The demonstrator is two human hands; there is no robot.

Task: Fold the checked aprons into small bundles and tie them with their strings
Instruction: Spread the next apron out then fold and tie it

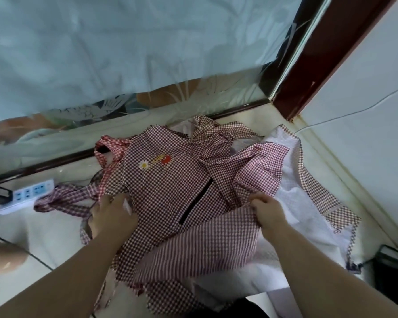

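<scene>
Checked apron (pixel 170 180) spread face up on the floor between and just beyond both hands, daisy-and-cherry embroidery (pixel 155 162) beyond the fingers, dark pocket slit (pixel 197 201) running down the middle. Left hand (pixel 112 214) closed over the left edge of the cloth, fingers curled on the fabric; right hand (pixel 265 208) pinching a bunched fold at the right edge, with a paler flap of check (pixel 207 244) turned over toward the body below it. Tangled strings: one looped to the left of the left hand (pixel 62 200), more knotted beyond the right hand (pixel 216 131). Best done, by judgement, by tugging both edges apart first to flatten the panel, then bringing the right side over to meet the left so edges line up. Worth pulling the strings clear outward before folding, kept free of the folds, since trapped ties would leave nothing to bind the bundle. White quilted lining (pixel 296 203) to the right of the right hand apparently belongs to another apron underneath; worth keeping it out of the pinch. Power strip (pixel 32 189) well left, clear of the work.
</scene>
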